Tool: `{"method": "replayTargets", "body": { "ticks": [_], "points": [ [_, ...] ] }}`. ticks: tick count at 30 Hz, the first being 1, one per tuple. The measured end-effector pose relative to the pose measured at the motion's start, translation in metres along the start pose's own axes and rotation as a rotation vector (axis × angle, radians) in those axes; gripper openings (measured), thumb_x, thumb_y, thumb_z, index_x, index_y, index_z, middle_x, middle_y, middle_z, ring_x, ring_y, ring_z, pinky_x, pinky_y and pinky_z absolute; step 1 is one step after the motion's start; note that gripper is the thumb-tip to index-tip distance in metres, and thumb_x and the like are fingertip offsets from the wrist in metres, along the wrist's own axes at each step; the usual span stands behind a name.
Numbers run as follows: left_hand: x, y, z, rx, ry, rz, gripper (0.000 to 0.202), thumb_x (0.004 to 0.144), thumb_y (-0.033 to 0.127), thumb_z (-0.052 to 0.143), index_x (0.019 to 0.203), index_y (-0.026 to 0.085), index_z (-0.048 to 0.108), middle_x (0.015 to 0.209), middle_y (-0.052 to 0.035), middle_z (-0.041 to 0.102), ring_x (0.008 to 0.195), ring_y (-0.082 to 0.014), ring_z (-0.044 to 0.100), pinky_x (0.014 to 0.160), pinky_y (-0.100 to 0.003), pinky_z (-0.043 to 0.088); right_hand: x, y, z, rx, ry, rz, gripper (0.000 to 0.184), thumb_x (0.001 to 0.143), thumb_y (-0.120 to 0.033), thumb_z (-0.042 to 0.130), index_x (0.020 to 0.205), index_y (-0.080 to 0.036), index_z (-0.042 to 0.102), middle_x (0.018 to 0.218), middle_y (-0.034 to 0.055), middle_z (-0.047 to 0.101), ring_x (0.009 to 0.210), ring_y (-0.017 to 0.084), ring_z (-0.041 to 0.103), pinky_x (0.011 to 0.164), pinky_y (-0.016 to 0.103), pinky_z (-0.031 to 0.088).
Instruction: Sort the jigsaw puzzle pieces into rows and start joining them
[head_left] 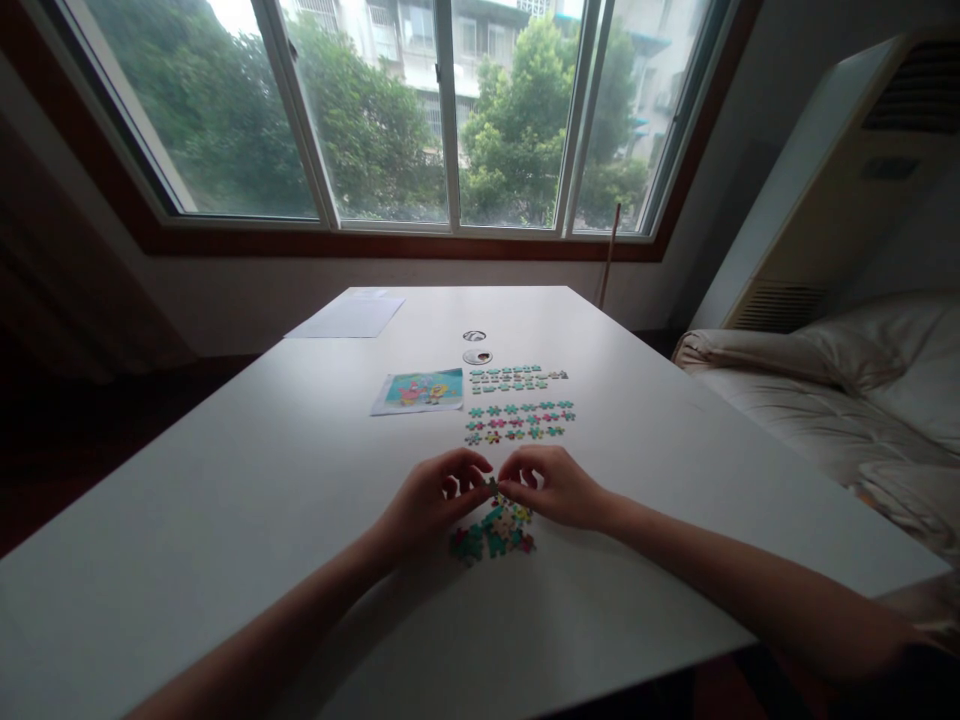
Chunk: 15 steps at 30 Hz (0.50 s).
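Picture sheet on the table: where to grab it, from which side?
I'd pinch the picture sheet at its left edge, coming from the left with the left hand. It lies flat and looks thin, so that edge probably needs lifting first. Rows of puzzle pieces sit close to its right edge, so approaching there could disturb them.

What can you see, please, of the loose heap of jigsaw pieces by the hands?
The heap of jigsaw pieces is an untidy cluster of small, flat, knobbed pieces, seemingly cardboard, in green, yellow, pink and tan, some overlapping. It lies on the white table, mostly nearer the viewer than the left hand and right hand; whether either touches it is unclear.
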<state>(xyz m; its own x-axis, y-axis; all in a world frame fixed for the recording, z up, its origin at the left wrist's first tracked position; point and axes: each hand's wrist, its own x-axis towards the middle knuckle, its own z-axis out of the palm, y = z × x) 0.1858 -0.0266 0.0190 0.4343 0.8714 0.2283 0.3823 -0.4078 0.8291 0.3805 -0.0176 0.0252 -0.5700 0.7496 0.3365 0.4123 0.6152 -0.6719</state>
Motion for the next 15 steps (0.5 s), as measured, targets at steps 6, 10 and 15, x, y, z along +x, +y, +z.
{"method": "replayTargets", "body": {
  "ticks": [6, 10, 15],
  "points": [
    [-0.001, -0.001, -0.007, 0.1, 0.051, 0.017, 0.022, 0.077, 0.026, 0.053, 0.097, 0.017, 0.053, 0.068, 0.0011, 0.059, 0.057, -0.0085, 0.051, 0.052, -0.019, 0.04, 0.006, 0.009, -0.016, 0.016, 0.161, 0.056, 0.015, 0.077, -0.028, 0.054, 0.075, -0.015, 0.06, 0.062, -0.0007, 0.056, 0.054, 0.008, 0.044, 0.051, 0.02, 0.036],
    [0.0, -0.007, -0.012, 0.32, 0.049, 0.088, 0.012, 0.079, 0.023, 0.049, 0.083, 0.017, 0.059, 0.066, 0.0006, 0.058, 0.057, -0.0092, 0.051, 0.055, -0.021, 0.04, 0.011, 0.026, -0.035, 0.067, 0.318, 0.117, 0.019, 0.076, -0.032, 0.055, 0.074, -0.014, 0.059, 0.061, -0.0005, 0.053, 0.054, 0.008, 0.042, 0.05, 0.02, 0.035],
    [0.0, -0.013, -0.012, 0.423, 0.019, 0.148, 0.013, 0.077, 0.016, 0.047, 0.079, 0.017, 0.061, 0.07, -0.0015, 0.058, 0.063, -0.0112, 0.053, 0.06, -0.022, 0.041, 0.012, 0.04, -0.044, 0.094, 0.364, 0.133, 0.022, 0.075, -0.034, 0.054, 0.072, -0.013, 0.057, 0.056, -0.0023, 0.047, 0.053, 0.008, 0.04, 0.049, 0.02, 0.033]
  ]
}}
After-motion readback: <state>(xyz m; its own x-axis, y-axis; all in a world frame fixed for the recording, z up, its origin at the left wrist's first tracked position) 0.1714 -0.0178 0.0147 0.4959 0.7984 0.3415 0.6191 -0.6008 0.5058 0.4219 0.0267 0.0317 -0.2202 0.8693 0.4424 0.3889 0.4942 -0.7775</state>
